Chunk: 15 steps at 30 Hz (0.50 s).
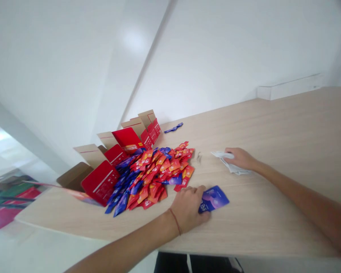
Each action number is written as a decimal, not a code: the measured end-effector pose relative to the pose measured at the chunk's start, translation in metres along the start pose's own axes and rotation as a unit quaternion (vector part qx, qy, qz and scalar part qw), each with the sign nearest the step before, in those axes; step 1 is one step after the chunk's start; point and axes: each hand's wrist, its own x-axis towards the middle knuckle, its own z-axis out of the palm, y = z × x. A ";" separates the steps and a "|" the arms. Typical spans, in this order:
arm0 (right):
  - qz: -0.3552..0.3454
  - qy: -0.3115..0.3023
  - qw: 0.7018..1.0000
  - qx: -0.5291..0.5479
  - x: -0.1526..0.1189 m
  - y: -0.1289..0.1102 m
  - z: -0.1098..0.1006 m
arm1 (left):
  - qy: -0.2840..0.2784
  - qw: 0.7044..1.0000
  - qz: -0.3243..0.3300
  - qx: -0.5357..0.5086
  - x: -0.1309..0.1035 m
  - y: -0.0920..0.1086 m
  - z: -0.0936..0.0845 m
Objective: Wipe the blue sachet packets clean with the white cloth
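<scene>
Your left hand (187,208) lies palm down on the wooden table (272,125), its fingers curled over the near edge of a purple packet (214,198) that rests flat on the tabletop just in front of you; the thumb and fingers pin it down rather than lift it. Your right hand (240,158) reaches further out across the table and is closed loosely over a white crumpled wrapper (233,167), which pokes out from under the fingers on both sides. Just left of your left hand spreads a heap of small sachets (150,174) in red, orange and blue, the nearest red ones almost touching your knuckles. Behind the heap stand several open red cartons (119,159) with brown flaps raised, set in a row against the white wall. One loose blue sachet (173,127) lies apart near the wall, and a long white box (290,88) sits at the far right corner of the table.
</scene>
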 end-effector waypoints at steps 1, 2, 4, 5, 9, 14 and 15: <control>-0.001 0.001 1.000 0.009 0.000 0.001 0.002 | -0.003 1.000 0.001 0.005 -0.001 0.000 0.000; -0.004 0.003 1.000 0.018 0.000 0.003 0.004 | -0.005 1.000 0.009 0.009 -0.002 -0.001 -0.001; -0.012 0.005 0.999 0.031 0.001 0.007 0.008 | -0.002 0.999 0.040 0.021 -0.007 -0.004 -0.008; -0.015 0.006 0.999 0.034 0.001 0.010 0.010 | 0.006 0.998 0.057 0.031 -0.011 -0.006 -0.014; -0.012 0.002 0.999 0.041 0.004 0.022 0.017 | 0.055 0.991 0.075 0.093 -0.029 -0.034 -0.049; -0.008 -0.016 0.999 0.036 0.007 0.037 0.024 | 0.120 0.976 -0.104 0.149 -0.046 -0.131 -0.108; -0.009 -0.020 0.999 0.034 0.007 0.038 0.025 | 0.134 0.967 -0.152 0.154 -0.048 -0.156 -0.118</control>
